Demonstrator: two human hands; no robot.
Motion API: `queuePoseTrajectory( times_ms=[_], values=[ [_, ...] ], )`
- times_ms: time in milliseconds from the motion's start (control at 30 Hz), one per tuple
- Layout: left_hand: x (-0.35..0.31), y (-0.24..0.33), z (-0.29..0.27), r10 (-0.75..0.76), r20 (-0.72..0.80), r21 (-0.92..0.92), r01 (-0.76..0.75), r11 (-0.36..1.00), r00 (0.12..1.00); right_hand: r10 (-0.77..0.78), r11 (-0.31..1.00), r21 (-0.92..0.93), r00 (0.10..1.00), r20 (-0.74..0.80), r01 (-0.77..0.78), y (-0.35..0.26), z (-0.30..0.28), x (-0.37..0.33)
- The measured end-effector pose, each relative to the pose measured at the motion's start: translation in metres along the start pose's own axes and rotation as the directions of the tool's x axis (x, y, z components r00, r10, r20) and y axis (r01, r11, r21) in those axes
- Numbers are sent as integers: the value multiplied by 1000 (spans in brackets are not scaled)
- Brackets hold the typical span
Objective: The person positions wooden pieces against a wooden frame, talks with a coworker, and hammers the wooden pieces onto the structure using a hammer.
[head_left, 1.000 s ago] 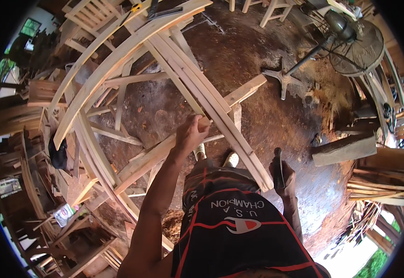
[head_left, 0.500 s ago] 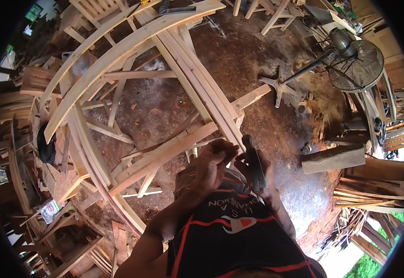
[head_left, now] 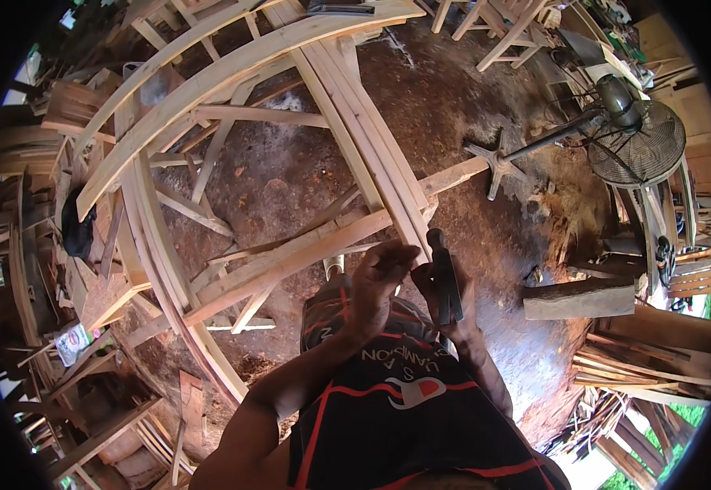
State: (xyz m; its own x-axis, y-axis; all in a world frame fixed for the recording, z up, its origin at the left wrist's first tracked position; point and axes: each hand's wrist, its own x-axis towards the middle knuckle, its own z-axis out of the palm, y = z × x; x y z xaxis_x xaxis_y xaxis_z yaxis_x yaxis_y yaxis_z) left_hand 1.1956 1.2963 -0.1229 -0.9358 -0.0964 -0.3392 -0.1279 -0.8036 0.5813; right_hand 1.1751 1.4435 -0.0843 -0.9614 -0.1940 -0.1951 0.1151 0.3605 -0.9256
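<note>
My right hand (head_left: 463, 292) is closed around a long dark tool (head_left: 445, 273) in front of my body. Its rounded end points away from me, and its exact kind is unclear. Beside it, my left hand (head_left: 376, 286) is raised with the fingers curled and the fingertips drawn together. Whatever those fingers may pinch is too small or hidden to make out. Just beyond both hands lie long pale wooden boards (head_left: 362, 135), side by side on a wooden support beam (head_left: 290, 260). The hands appear apart from each other.
A curved plank (head_left: 233, 77) spans the far ends of the boards. On the right stands a pedestal fan (head_left: 637, 143) with a star-shaped base (head_left: 498, 166). Nearer lies a thick wood block (head_left: 580, 300), beside stacked offcuts (head_left: 641, 371). Wood scraps crowd the left side.
The view has shifted slightly, so the boards and fan sit a little differently. Both hands keep nearly the same pose, and the dark tool stays in my right hand.
</note>
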Motion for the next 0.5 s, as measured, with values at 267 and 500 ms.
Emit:
queuePoseTrajectory(
  times_ms=[267, 500],
  values=[
    [2, 11, -39, -143, 20, 246, 134, 960, 990, -16, 997, -70, 999, -36, 13, 3, 0, 6],
    [1, -8, -32, -5, 9, 450, 0, 893, 1000, -142, 990, -1, 990, -13, 142, 11, 9, 7]
  ],
)
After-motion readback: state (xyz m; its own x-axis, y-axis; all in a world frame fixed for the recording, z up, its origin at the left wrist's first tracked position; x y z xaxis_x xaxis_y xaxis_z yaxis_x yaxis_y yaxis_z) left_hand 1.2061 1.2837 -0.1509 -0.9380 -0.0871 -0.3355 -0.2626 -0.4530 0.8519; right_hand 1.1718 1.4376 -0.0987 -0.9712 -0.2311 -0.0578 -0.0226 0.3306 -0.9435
